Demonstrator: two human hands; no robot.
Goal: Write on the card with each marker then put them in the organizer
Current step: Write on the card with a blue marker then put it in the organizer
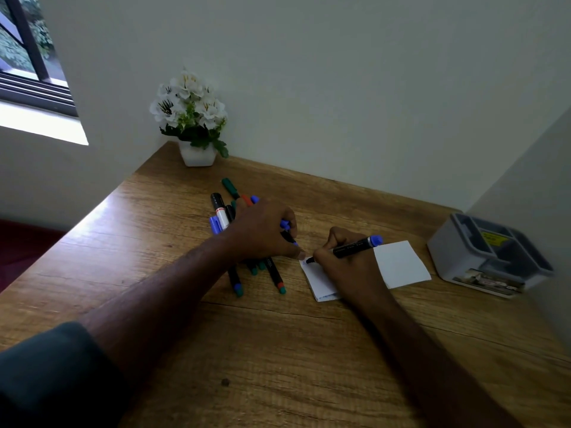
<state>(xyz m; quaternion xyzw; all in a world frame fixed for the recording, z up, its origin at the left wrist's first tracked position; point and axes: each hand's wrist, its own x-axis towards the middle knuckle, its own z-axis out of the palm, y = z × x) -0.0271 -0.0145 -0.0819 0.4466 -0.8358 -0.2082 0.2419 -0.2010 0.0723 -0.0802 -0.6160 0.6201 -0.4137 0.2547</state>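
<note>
The card, a white sheet, lies flat on the wooden worktop, partly under the right hand. The fingers of that hand are clamped on a black marker with a blue cap end, whose tip is pressed to the card's near left corner, where faint blue marks are seen. The left hand is set just left of that tip, its fingers closed around a blue cap and touching the card's edge. A loose heap of markers is partly covered by the left hand and wrist. The grey organizer stands well to the right of the right hand's fingers, beside the card's far edge.
</note>
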